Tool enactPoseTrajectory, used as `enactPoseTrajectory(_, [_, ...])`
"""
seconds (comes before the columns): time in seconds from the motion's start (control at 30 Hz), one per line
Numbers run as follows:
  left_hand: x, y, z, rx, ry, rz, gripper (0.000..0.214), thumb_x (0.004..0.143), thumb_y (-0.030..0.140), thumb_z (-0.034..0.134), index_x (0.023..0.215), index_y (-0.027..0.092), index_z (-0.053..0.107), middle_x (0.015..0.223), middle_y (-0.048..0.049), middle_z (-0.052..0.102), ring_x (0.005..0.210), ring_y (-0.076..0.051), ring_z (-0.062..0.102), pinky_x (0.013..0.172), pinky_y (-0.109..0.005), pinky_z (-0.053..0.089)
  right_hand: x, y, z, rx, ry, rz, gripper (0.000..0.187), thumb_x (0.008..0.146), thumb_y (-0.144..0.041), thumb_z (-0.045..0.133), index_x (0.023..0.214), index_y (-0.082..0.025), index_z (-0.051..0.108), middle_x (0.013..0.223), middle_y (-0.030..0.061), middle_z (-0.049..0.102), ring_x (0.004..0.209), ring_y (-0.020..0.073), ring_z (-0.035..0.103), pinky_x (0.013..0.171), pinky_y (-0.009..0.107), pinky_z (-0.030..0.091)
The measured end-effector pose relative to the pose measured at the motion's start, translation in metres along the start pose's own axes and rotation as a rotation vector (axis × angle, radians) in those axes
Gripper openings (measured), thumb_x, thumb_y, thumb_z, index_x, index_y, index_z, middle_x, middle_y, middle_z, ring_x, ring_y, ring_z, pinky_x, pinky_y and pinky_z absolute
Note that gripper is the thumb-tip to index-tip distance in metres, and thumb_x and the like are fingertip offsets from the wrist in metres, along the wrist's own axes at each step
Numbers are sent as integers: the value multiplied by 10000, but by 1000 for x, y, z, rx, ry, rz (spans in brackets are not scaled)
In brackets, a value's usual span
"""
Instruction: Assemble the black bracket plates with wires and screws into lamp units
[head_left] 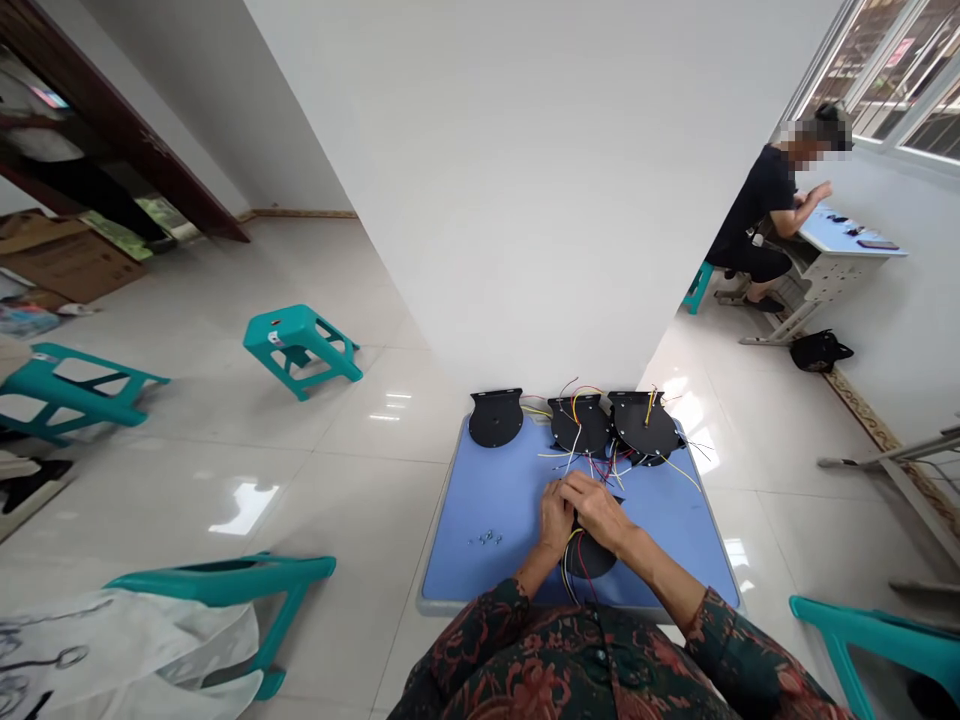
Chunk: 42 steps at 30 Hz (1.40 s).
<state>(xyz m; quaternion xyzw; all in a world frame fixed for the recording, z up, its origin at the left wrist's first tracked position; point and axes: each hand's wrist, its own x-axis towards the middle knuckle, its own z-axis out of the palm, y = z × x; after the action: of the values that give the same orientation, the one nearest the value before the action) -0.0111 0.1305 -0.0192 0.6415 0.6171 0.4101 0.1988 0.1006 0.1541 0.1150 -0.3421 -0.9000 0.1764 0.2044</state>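
Note:
A black round plate [591, 560] with red, yellow and white wires lies near the front of the blue tabletop [487, 490]. Over its far edge my left hand [553, 518] is closed, the fingers bent against the plate. My right hand [598, 512] pinches right beside it, fingertips touching the left; what they grip is hidden. Just beyond, another black plate with wires [589, 430] and stacked black plates [646, 432] stand along the back edge, wires trailing toward my hands. A black plate [496, 418] sits at the back left. Small metal screws [489, 538] lie left of my hands.
A white pillar [540, 200] rises right behind the table. Teal stools [300, 345] stand on the tiled floor to the left, and another teal stool [862, 640] is close at right. A person [765, 210] sits at a desk [855, 240] by the window; someone stands at the doorway.

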Motion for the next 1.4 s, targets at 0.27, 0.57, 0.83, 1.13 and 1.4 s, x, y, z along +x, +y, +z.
enactPoseTrajectory(0.27, [5, 4, -4, -22, -4, -51, 136, 919, 85, 568, 830, 174, 621, 870, -53, 666, 859, -214, 605, 792, -341, 477, 2, 9, -2, -90, 53, 247, 213, 903, -32, 515, 933, -195, 649, 914, 76, 660, 872, 213, 606, 756, 300, 469])
enactPoseTrajectory(0.57, [5, 6, -7, -37, -16, -50, 161, 916, 77, 578, 809, 185, 630, 854, -37, 669, 857, -200, 606, 797, -327, 472, -4, 16, -11, -78, 45, 223, 259, 915, -66, 536, 1085, -209, 666, 1019, 68, 700, 940, 204, 650, 807, 289, 497])
enactPoseTrajectory(0.83, [6, 9, -8, -19, -16, -48, 146, 917, 100, 586, 795, 178, 611, 833, -34, 651, 834, -198, 589, 766, -320, 461, -10, 14, 0, -60, 90, 179, 312, 875, 17, 492, 985, -209, 677, 947, 60, 691, 917, 204, 636, 826, 304, 503])
enactPoseTrajectory(1.13, [5, 12, -9, 5, -7, -37, 145, 936, 130, 571, 816, 187, 631, 845, -39, 662, 848, -206, 593, 791, -343, 476, -12, 17, 0, -126, 125, 286, 142, 930, -107, 548, 985, -192, 648, 942, 67, 662, 831, 207, 622, 735, 304, 477])
enactPoseTrajectory(1.4, [-2, 11, -5, 41, -17, -21, 181, 954, 117, 527, 843, 185, 654, 868, -47, 684, 860, -206, 625, 803, -351, 511, -11, 10, 3, -151, 61, 216, 277, 865, 37, 481, 785, -202, 596, 841, 49, 642, 820, 202, 581, 724, 297, 429])
